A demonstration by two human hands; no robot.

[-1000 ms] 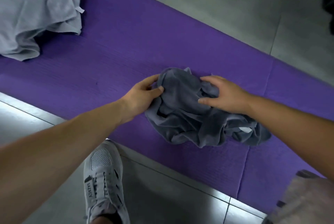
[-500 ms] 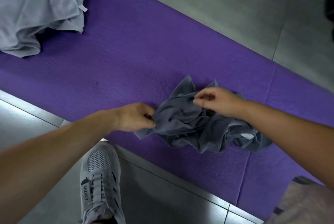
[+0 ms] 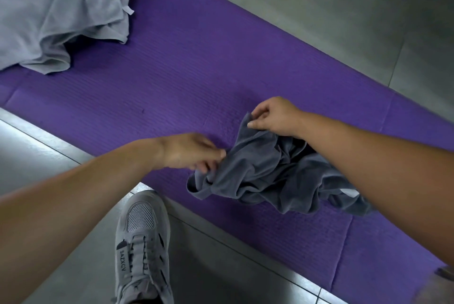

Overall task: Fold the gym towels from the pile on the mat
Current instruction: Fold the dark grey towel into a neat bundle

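A crumpled dark grey towel (image 3: 267, 176) lies on the purple mat (image 3: 191, 65), near its front edge. My left hand (image 3: 189, 154) pinches the towel's left side, fingers curled into the cloth. My right hand (image 3: 272, 115) pinches an upper corner of the same towel and holds it a little off the mat. A white label shows on the towel's right part, beside my right forearm. A pile of light grey towels (image 3: 54, 9) lies on the mat at the far left.
My grey sneaker (image 3: 142, 244) stands on the grey tiled floor (image 3: 344, 4) just in front of the mat. A bit of pale cloth (image 3: 439, 286) shows at the bottom right corner.
Both hands have shifted along the dark towel. The right hand has moved up to a corner and lifted it. The left hand has moved right, pinching the left side.
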